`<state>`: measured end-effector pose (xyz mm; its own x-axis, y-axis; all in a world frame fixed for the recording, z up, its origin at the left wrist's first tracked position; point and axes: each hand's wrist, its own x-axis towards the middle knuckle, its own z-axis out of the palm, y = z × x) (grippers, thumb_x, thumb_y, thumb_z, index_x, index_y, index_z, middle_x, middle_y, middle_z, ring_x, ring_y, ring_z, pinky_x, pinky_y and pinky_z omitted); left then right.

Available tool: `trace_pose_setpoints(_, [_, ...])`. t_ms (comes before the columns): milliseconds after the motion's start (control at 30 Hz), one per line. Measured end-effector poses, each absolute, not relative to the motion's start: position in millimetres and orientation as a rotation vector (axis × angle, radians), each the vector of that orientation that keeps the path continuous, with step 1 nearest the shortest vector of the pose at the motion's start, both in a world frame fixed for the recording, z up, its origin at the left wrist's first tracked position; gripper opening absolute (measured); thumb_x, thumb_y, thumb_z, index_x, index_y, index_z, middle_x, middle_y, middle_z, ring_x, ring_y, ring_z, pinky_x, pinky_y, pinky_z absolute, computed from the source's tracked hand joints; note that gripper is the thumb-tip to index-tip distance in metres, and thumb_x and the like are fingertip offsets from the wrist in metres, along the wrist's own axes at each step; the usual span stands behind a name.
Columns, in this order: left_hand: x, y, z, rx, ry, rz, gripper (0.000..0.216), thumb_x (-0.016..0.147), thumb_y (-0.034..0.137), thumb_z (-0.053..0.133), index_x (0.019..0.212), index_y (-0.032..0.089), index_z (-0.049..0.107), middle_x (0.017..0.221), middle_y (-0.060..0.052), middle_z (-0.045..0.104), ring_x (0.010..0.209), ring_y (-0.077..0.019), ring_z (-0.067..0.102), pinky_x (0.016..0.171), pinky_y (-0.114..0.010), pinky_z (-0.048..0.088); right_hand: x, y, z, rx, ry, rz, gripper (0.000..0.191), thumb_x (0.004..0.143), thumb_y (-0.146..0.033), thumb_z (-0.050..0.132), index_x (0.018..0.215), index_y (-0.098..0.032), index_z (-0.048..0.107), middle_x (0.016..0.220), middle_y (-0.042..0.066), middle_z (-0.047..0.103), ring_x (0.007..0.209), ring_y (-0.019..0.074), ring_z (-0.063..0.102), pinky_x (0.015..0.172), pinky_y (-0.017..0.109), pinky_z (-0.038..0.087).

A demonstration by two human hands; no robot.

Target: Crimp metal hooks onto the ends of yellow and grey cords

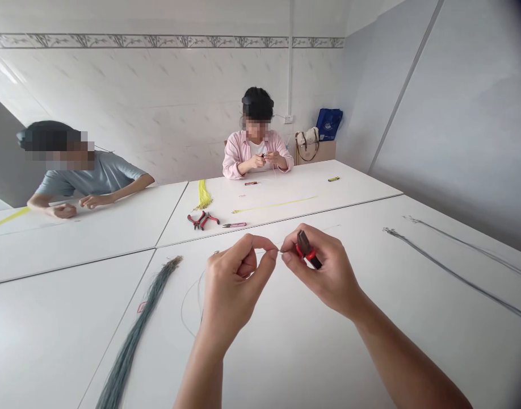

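My left hand (pixel 237 284) is closed in a pinch, thumb against forefinger, on a thin grey cord (pixel 200 287) that loops down beside the wrist. Almost touching it, my right hand (pixel 324 267) pinches thumb and forefinger at the same spot. Pliers (pixel 305 245) with red on them are tucked in the right palm, their dark jaws pointing up. What lies right between the fingertips is too small to make out. To the left, a long bundle of grey-green cords (pixel 143 329) rests on the white table (pixel 277 363).
Grey cord strands (pixel 452 272) lie at the right. Beyond my hands are red-handled pliers (pixel 203 220), pink-handled snips (pixel 235 225), a yellow cord bundle (pixel 204 194), a single yellow cord (pixel 277 203) and a yellow cutter (pixel 333 179). Two people (pixel 258 145) sit across the tables.
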<state>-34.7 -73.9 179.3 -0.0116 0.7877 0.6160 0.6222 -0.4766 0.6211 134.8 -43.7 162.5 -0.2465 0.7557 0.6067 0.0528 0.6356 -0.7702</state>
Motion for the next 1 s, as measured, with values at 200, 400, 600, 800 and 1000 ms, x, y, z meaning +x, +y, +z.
trace_pose_setpoints(200, [-34.5,-74.3,179.8,2.127,1.455,1.494,0.009,0.09,0.02,0.062,0.082,0.022,0.066,0.058,0.008,0.018,0.049,-0.0078,0.022,0.048,-0.02,0.026,135.5,-44.7,163.9,-0.653,-1.703,0.788,0.018,0.095,-0.015,0.06,0.079,-0.022,0.055,0.074,-0.005,0.048,0.065,0.0097,0.043,0.058,0.024,0.037])
trace_pose_setpoints(400, [-33.5,-75.6,177.9,2.158,1.442,1.509,0.01,0.09,0.016,0.061,0.083,0.023,0.064,0.058,0.009,0.021,0.05,-0.0078,0.024,0.049,-0.019,0.028,136.9,-44.4,163.0,-0.682,-1.728,0.83,0.018,0.095,-0.016,0.058,0.079,-0.022,0.054,0.074,-0.004,0.049,0.066,0.0109,0.043,0.059,0.025,0.038])
trace_pose_setpoints(600, [-32.1,-76.2,176.5,2.165,1.483,1.471,0.01,0.091,0.017,0.06,0.084,0.023,0.064,0.058,0.009,0.024,0.051,-0.0077,0.027,0.05,-0.018,0.031,138.8,-42.3,161.9,-0.688,-1.729,0.879,0.016,0.096,-0.02,0.059,0.08,-0.022,0.056,0.075,-0.003,0.051,0.066,0.0119,0.045,0.059,0.026,0.039])
trace_pose_setpoints(800, [-32.8,-77.5,176.0,2.168,1.476,1.493,0.01,0.09,0.016,0.061,0.084,0.023,0.064,0.058,0.009,0.027,0.051,-0.0073,0.029,0.05,-0.018,0.032,141.2,-41.8,164.3,-0.686,-1.739,0.929,0.016,0.096,-0.019,0.058,0.08,-0.022,0.055,0.075,-0.003,0.052,0.067,0.0119,0.048,0.06,0.027,0.039])
trace_pose_setpoints(1000, [-34.1,-76.9,172.9,2.212,1.45,1.487,0.01,0.092,0.015,0.06,0.086,0.023,0.063,0.059,0.009,0.027,0.051,-0.0075,0.028,0.05,-0.018,0.032,141.2,-41.0,165.1,-0.696,-1.761,0.951,0.017,0.096,-0.022,0.058,0.079,-0.022,0.053,0.074,-0.003,0.053,0.066,0.0121,0.046,0.059,0.026,0.038])
